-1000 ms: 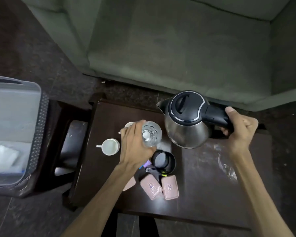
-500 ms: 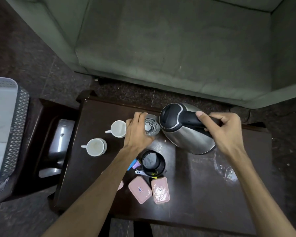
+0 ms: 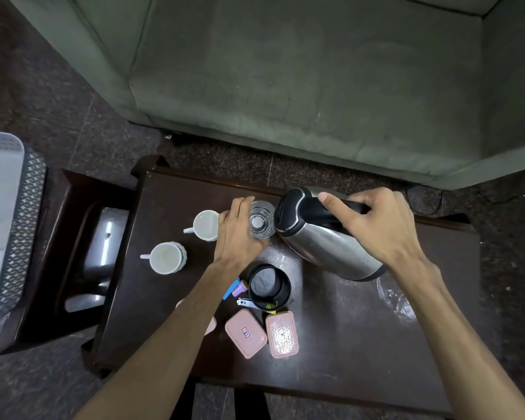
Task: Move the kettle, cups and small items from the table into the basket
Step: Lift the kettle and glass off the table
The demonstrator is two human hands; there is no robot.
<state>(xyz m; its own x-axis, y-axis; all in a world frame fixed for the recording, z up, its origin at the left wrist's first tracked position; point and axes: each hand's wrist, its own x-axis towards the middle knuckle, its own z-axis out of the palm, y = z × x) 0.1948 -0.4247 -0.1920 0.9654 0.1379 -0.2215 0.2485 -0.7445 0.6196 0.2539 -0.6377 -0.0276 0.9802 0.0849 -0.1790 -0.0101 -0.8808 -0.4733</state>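
Note:
My right hand [image 3: 379,228] grips the black handle of the steel kettle [image 3: 325,247], which is tilted with its spout toward a clear glass [image 3: 260,223]. My left hand [image 3: 238,237] is wrapped around that glass on the dark wooden table [image 3: 346,344]. Two white cups [image 3: 206,224] [image 3: 166,257] stand left of the glass. Nearer me are a black mesh holder [image 3: 269,287], two pink boxes [image 3: 245,332] [image 3: 282,334], a blue and purple small item [image 3: 235,288] and a nail clipper [image 3: 245,303]. The grey basket [image 3: 22,237] is at the far left.
A green sofa [image 3: 285,86] fills the far side beyond the table. A dark side stand [image 3: 73,237] holding a shiny metal piece [image 3: 102,241] sits between the table and the basket. Crumpled clear plastic [image 3: 396,300] lies on the table's right part.
The kettle has come down and tilted over, its spout now at the glass. My left hand stays around the glass. The view has shifted, pushing the basket toward the left edge.

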